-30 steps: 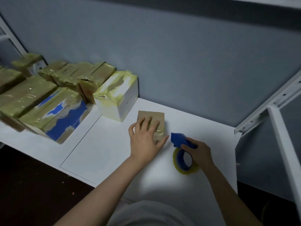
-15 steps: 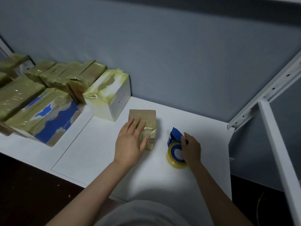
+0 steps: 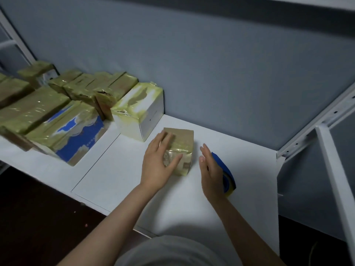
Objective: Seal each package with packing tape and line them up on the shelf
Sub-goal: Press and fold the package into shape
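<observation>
A small brown package (image 3: 183, 144), partly wrapped in yellowish tape, lies on the white shelf (image 3: 119, 169). My left hand (image 3: 159, 160) rests flat on its top, thumb along the near end. My right hand (image 3: 210, 169) hovers just right of the package with straight fingers and holds nothing. Behind that hand lies the blue tape dispenser with its yellowish roll (image 3: 227, 177), partly hidden by it. A taped white box (image 3: 140, 114) stands just left of the small package.
Several taped packages (image 3: 63, 120) sit in rows along the shelf's left side against the grey wall. A white shelf upright (image 3: 334, 179) and bracket stand at the right. The shelf's front edge drops to a dark floor.
My right hand has let go of the tape dispenser and moved toward the package, fingers now straight. My left hand has stayed on the package.
</observation>
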